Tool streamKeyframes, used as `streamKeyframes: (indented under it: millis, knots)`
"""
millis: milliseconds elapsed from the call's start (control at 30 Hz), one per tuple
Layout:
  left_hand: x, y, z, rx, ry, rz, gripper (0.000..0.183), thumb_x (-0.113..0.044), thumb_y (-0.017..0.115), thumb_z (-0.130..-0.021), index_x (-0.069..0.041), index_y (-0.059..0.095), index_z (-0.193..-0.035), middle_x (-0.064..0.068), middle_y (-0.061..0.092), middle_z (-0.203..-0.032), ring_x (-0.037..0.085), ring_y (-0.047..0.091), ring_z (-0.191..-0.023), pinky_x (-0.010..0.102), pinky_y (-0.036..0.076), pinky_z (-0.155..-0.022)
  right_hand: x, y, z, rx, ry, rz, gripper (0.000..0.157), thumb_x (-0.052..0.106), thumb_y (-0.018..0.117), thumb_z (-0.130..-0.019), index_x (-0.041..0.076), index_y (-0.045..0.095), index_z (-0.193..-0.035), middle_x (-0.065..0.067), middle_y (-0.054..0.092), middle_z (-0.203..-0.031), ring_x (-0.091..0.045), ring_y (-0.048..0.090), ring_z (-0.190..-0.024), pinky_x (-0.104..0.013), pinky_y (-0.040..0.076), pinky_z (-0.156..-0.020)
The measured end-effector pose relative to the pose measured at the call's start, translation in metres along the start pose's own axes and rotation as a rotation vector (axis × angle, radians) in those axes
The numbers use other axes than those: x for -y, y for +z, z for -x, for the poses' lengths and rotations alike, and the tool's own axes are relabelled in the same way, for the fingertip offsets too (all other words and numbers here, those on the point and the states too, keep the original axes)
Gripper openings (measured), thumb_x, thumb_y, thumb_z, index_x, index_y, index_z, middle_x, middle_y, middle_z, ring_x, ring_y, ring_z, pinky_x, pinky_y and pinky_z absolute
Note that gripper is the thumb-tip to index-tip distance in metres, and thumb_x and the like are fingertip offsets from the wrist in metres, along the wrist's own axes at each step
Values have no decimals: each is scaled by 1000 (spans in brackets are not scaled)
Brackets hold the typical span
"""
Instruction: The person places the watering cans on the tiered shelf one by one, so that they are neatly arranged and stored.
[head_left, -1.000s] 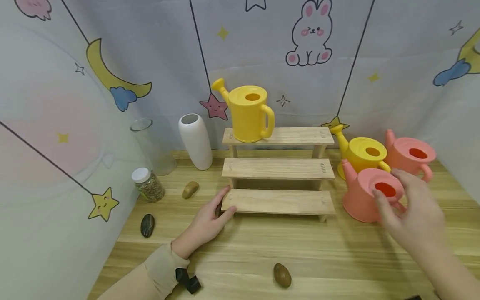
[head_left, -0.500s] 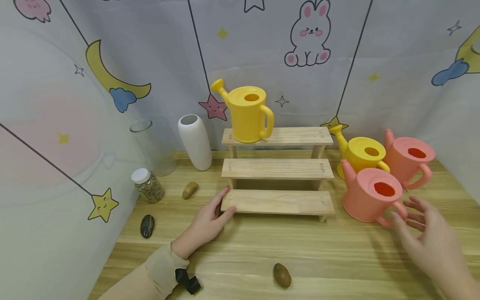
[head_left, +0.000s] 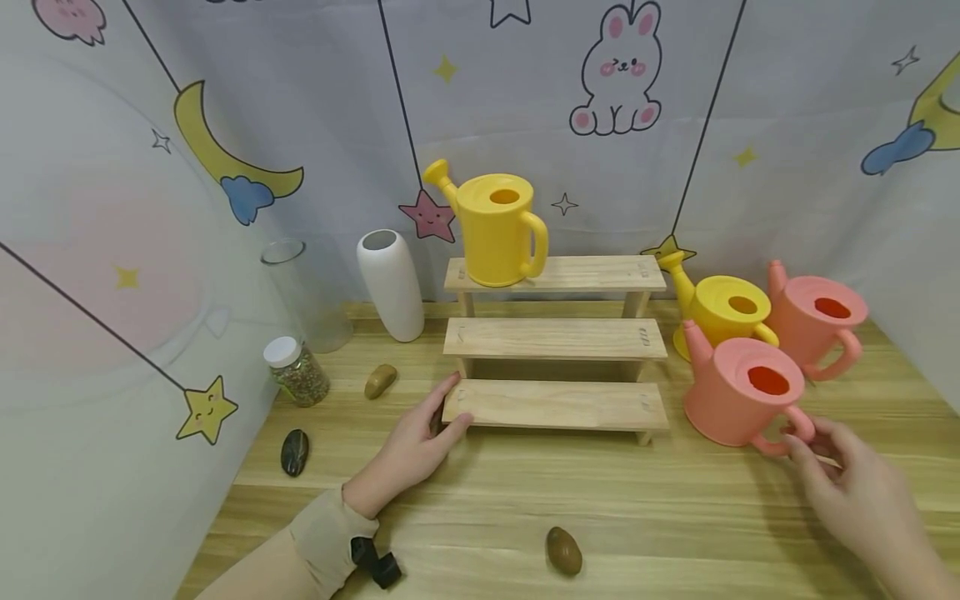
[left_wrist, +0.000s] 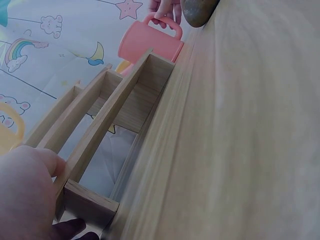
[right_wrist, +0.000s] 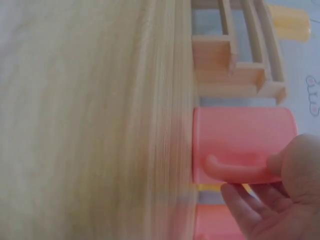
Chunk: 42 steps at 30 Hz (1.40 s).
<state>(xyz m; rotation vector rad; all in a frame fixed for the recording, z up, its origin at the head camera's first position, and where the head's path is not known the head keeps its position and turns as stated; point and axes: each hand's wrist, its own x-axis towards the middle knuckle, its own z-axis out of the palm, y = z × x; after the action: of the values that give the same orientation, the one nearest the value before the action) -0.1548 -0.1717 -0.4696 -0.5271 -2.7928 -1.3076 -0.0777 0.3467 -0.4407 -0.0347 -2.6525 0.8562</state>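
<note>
A three-step wooden stand [head_left: 555, 403] stands mid-table. My left hand [head_left: 411, 450] grips the left end of its lowest step, thumb along the front edge; in the left wrist view the other fingers go partly out of sight beyond the end piece [left_wrist: 91, 201]. On the right, my right hand [head_left: 855, 483] pinches the handle of the nearer pink watering can [head_left: 738, 400], which is upright on the table. The right wrist view shows the thumb on that handle [right_wrist: 240, 173]. On the top step sits a yellow watering can [head_left: 495, 233].
Behind the held can stand another yellow watering can [head_left: 723, 312] and a second pink one [head_left: 817, 321]. To the left are a white vase [head_left: 392, 287], a clear glass vase [head_left: 311, 300], a white-lidded jar [head_left: 300, 375] and stones, one [head_left: 564, 551] near the front.
My right hand has moved down from above the nearer pink watering can to its handle and closed on it. The left hand stays on the stand.
</note>
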Motion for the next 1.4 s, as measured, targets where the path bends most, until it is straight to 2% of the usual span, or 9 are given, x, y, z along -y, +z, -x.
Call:
streamKeyframes:
  millis: [367, 467, 600, 733, 800, 967, 1033, 1200, 1400]
  knots:
    - [-1, 1, -1, 18, -29, 28, 71, -54, 57, -102, -30, 29, -162, 0, 35, -165, 17, 39, -150, 44, 40, -119, 0, 2, 1, -57, 68, 28, 28, 17, 69, -98, -3, 66, -118, -29, 73, -105, 41, 32, -85, 5, 39, -59]
    - [-1, 1, -1, 14, -31, 21, 71, -56, 56, -101, -30, 29, -162, 1, 37, -164, 16, 39, -150, 44, 41, -119, 4, -1, 1, -76, 109, 12, 31, 19, 67, -99, -3, 65, -120, 8, 76, -94, 39, 34, -83, 4, 40, -59]
    - [-1, 1, -1, 3, -22, -4, 71, -56, 57, -101, -32, 30, -161, 4, 45, -160, 16, 53, -138, 44, 46, -114, 11, -7, 0, -160, 115, -76, 28, 15, 65, -100, -5, 63, -120, 49, 46, -92, 35, 43, -85, 3, 42, -60]
    - [-1, 1, -1, 5, -21, 1, 71, -57, 56, -101, -32, 29, -162, 2, 43, -161, 18, 53, -140, 45, 45, -115, 24, -16, -10, -270, 42, -169, 18, 1, 62, -99, -1, 65, -116, 44, 54, -97, 30, 53, -88, 3, 43, -63]
    - [-1, 1, -1, 11, -24, 11, 71, -57, 56, -101, -32, 28, -162, 0, 37, -164, 17, 40, -149, 45, 42, -118, 33, -22, -18, -297, -14, -224, 20, -5, 60, -98, 4, 66, -115, 37, 59, -101, 24, 58, -87, 3, 44, -63]
    - [0, 0, -1, 24, -34, 27, 71, -56, 56, -101, -32, 28, -162, -1, 34, -165, 18, 38, -150, 45, 40, -119, 59, -38, -41, -333, -149, -299, 31, -9, 55, -99, 17, 66, -112, 29, 62, -104, 18, 62, -84, -8, 35, -43]
    - [0, 0, -1, 27, -39, 25, 71, -57, 55, -101, -32, 27, -162, -1, 34, -165, 18, 38, -150, 44, 40, -120, 73, -43, -50, -346, -175, -292, 30, -7, 56, -99, 17, 66, -114, 29, 62, -105, 18, 62, -86, -5, 36, -47]
    - [-1, 0, -1, 27, -43, 28, 71, -57, 55, -101, -33, 27, -162, -2, 34, -166, 18, 37, -151, 44, 40, -120, 107, -45, -72, -348, -134, -180, 26, 10, 61, -102, 5, 67, -127, 36, 57, -109, 22, 56, -89, 5, 42, -73]
    - [2, 1, -1, 10, -30, 14, 70, -58, 55, -101, -34, 28, -161, 0, 37, -164, 17, 43, -147, 46, 43, -117, 134, -34, -103, -240, -114, -163, 31, 24, 61, -102, 7, 66, -128, 32, 60, -102, 21, 58, -85, 1, 47, -69]
